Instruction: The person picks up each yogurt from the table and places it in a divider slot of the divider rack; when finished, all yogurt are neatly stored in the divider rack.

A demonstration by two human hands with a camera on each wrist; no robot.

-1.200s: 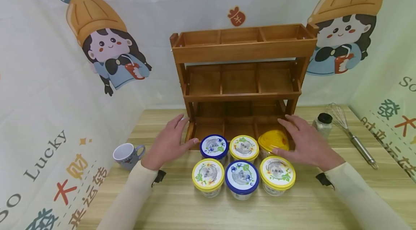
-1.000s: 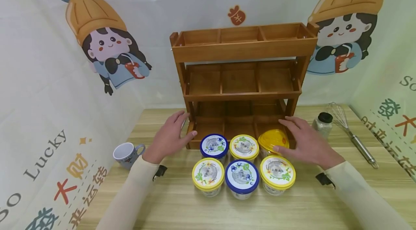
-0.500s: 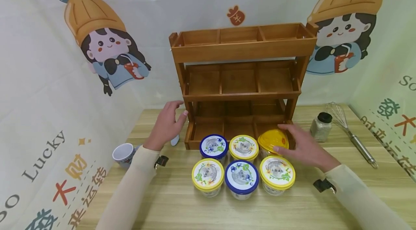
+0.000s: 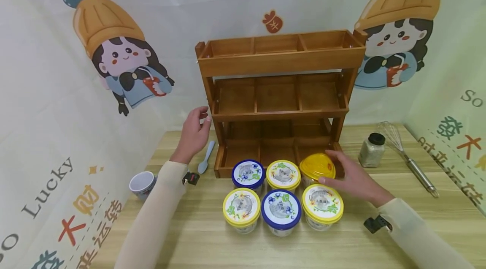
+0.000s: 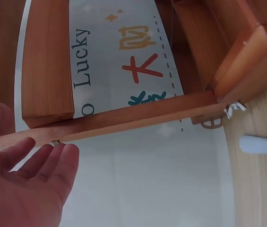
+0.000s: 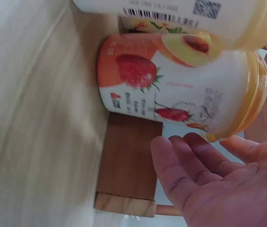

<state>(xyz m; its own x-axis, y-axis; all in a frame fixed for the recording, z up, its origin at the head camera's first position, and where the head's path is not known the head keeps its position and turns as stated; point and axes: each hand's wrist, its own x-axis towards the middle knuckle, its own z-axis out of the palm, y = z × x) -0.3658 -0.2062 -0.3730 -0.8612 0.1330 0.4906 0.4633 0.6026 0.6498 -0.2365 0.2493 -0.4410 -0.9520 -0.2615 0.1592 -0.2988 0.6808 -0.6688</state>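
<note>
While your right hand (image 4: 351, 178) lies flat at about four o'clock from the rack (image 4: 279, 100), its fingers are straight and spread along the right side of the orange-lidded cup (image 4: 318, 167); the right wrist view shows the fingertips (image 6: 190, 156) just short of the cup's (image 6: 180, 99) wall, so you hold nothing there. That cup stands at the right end of the back row, touching the rack's bottom tier. Beside it, toward nine o'clock, sit a yellow-lidded cup (image 4: 283, 174) and a blue-lidded cup (image 4: 248, 173), with three more in the row in front.

Your left hand (image 4: 194, 134) is raised at the rack's nine o'clock, by the left post, fingers loosely bent and holding nothing; the left wrist view shows the fingers (image 5: 53, 165) close under a wooden rail (image 5: 124, 120). A blue spoon (image 4: 206, 157) lies on the table (image 4: 212, 235) just beside that wrist. A mug (image 4: 141, 183) stands at eight o'clock, a jar (image 4: 371, 150) and whisk (image 4: 406, 155) at three o'clock.
</note>
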